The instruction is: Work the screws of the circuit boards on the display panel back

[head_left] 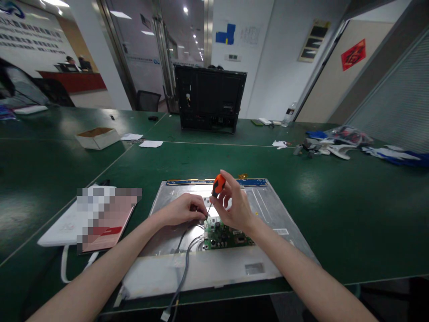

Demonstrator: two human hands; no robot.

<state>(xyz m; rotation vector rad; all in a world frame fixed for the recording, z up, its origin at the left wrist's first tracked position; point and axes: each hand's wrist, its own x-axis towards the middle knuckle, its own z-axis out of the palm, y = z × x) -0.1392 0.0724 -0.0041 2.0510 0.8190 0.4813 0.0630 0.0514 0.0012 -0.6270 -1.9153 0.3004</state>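
Note:
An orange and black screwdriver [219, 184] is gripped in my right hand [234, 203], its shaft slanting down to the upper left corner of a green circuit board [219, 237]. My left hand [186, 209] is at that same corner, thumb and fingertips pinched together near the screwdriver's tip; whatever they hold is too small to make out. The board lies on the back of a metal display panel [271, 205], partly covered by my right hand and forearm. Grey cables [187, 264] run from the board's left side over the panel's front edge.
Left of the panel lie a white device [63, 223] and a pinkish flat item [110, 228]. Farther back stand an open box [97, 137] and a black monitor housing [211, 98]. Gloves and plastic bags [348, 136] are heaped at the right. The green table [351, 214] ends close in front.

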